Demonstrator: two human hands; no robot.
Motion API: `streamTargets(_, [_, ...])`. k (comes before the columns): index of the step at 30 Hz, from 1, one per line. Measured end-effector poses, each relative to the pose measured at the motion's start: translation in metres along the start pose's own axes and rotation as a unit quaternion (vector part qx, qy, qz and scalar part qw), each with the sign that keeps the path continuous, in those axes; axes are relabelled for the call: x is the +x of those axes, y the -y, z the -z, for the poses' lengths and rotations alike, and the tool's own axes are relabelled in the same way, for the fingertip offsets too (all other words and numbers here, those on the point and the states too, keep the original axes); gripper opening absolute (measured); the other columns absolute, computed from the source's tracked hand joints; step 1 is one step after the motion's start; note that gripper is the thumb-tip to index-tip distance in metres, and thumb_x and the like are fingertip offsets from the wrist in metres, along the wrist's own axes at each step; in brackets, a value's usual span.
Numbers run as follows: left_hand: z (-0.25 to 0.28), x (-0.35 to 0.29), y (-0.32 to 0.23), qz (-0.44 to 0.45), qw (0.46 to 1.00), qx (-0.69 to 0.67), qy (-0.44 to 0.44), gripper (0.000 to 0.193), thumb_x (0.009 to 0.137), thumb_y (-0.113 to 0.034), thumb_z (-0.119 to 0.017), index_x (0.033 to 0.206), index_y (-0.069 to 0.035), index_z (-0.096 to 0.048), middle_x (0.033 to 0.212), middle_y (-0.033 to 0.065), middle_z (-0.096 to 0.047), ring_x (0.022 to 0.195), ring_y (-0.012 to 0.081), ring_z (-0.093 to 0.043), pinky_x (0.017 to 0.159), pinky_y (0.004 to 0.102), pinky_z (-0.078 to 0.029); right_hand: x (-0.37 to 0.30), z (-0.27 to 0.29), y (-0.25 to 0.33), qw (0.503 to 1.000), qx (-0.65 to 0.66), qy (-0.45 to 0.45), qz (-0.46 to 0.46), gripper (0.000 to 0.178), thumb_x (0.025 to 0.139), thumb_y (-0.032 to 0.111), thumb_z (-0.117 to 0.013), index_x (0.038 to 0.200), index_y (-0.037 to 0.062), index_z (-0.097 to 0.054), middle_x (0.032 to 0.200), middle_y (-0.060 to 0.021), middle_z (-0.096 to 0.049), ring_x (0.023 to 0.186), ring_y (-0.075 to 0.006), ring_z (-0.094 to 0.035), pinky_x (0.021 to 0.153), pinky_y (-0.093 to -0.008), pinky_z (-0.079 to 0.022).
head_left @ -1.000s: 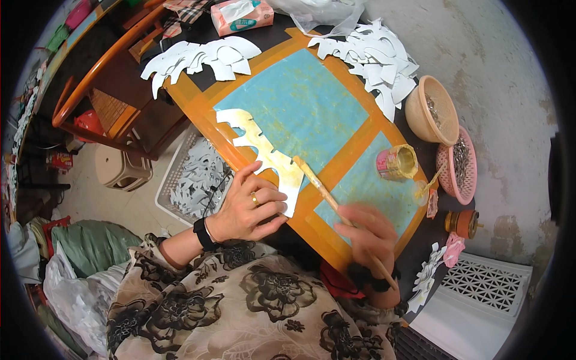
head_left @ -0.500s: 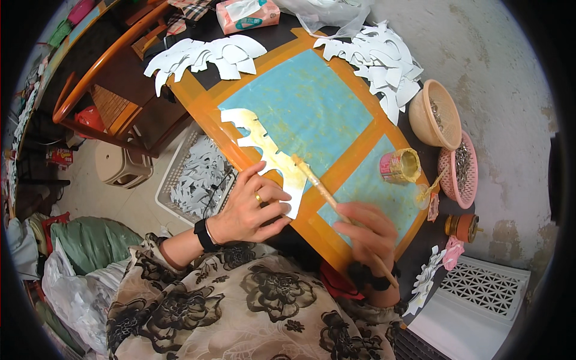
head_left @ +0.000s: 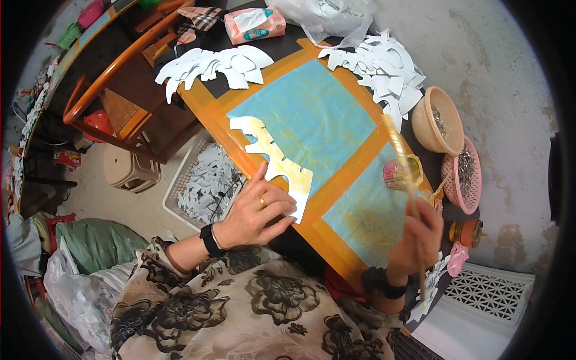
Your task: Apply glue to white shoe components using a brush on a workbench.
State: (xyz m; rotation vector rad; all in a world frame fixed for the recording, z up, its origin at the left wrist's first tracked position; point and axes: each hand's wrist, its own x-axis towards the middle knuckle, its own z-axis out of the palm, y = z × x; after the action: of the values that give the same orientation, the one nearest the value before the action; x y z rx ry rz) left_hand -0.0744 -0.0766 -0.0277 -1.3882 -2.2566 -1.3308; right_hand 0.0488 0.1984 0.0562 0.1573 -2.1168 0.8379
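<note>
A scalloped white cut-out piece (head_left: 295, 174), mostly coated in a yellowish smear, lies along the left edge of the blue-topped board (head_left: 312, 114). My left hand (head_left: 257, 211) holds down its bare near end, index finger stretched along the edge and other fingers curled. In my right hand (head_left: 418, 239) is a long wooden brush (head_left: 397, 144), blurred by motion, held upright with its bristles upward. That hand is off the board's right side, fingers closed around the handle. Behind the brush stands a small open pot (head_left: 393, 174) with yellow stuff on its rim, partly hidden.
White cut-outs lie in a left pile (head_left: 219, 63) and a right pile (head_left: 390, 72). A beige basket (head_left: 429, 129) and a pink basket (head_left: 471, 198) hold small metal bits. A tissue pack (head_left: 255, 25) stands behind. A crate of cut-outs (head_left: 171, 201) is on the floor.
My right hand has lifted the brush off the white piece and swung it right, beside the pot. My left hand stays on the piece. The whole view has shifted slightly.
</note>
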Motion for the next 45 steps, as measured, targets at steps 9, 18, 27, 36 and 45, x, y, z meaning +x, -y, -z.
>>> streamTargets(9, [0.041,0.006,0.016,0.03,0.99,-0.078,-0.11,0.032,0.085,0.0,-0.071,0.116,-0.004,-0.067,0.112,0.0119,-0.073,0.102,0.0281,-0.071,0.112,0.0487,-0.043,-0.033,0.043,-0.026,0.993,0.012,-0.111,-0.037,0.015,0.099,-0.008,-0.051,0.111,-0.0025,-0.059,0.128,-0.0289,-0.059,0.111,-0.0366,-0.063,0.093,-0.0422,-0.055])
streamTargets(18, [0.169,0.067,0.231,0.22,0.864,0.451,-0.035,0.041,0.087,-0.027,-0.069,0.125,-0.012,-0.067,0.131,0.0164,-0.063,0.119,0.038,-0.058,0.099,0.0467,-0.049,-0.053,0.06,-0.034,0.986,0.039,-0.145,-0.079,0.014,0.101,-0.004,-0.05,0.106,-0.0023,-0.063,0.126,-0.0263,-0.06,0.103,-0.0296,-0.063,0.088,-0.0374,-0.055])
streamTargets(27, [0.185,0.113,0.223,0.284,0.898,0.337,0.012,0.025,0.086,-0.03,-0.071,0.106,-0.016,-0.078,0.101,0.0117,-0.075,0.098,0.0342,-0.071,0.084,0.0448,-0.055,-0.048,0.082,-0.008,0.973,-0.004,-0.209,-0.103,0.002,0.094,-0.002,-0.064,0.095,-0.0024,-0.065,0.117,-0.0264,-0.063,0.088,-0.0285,-0.066,0.076,-0.0344,-0.056])
streamTargets(36, [0.161,0.186,0.108,0.076,0.925,0.355,0.113,0.017,0.096,-0.019,-0.06,0.097,-0.005,-0.071,0.082,0.0149,-0.071,0.078,0.0325,-0.07,0.069,0.0421,-0.052,-0.048,0.108,-0.003,0.968,0.004,-0.237,-0.086,0.002,0.092,-0.003,-0.066,0.094,-0.0038,-0.067,0.116,-0.0243,-0.066,0.088,-0.0263,-0.069,0.075,-0.0324,-0.058])
streamTargets(45, [0.046,0.216,-0.107,-0.219,0.924,0.162,0.268,0.018,0.083,-0.008,-0.069,0.1,-0.004,-0.072,0.08,0.0101,-0.071,0.069,0.0223,-0.069,0.064,0.035,-0.054,-0.053,0.121,0.002,0.965,0.062,-0.198,-0.161,0.007,0.089,0.0,-0.07,0.097,-0.0024,-0.07,0.101,-0.0205,-0.071,0.103,-0.0263,-0.067,0.079,-0.0288,-0.057])
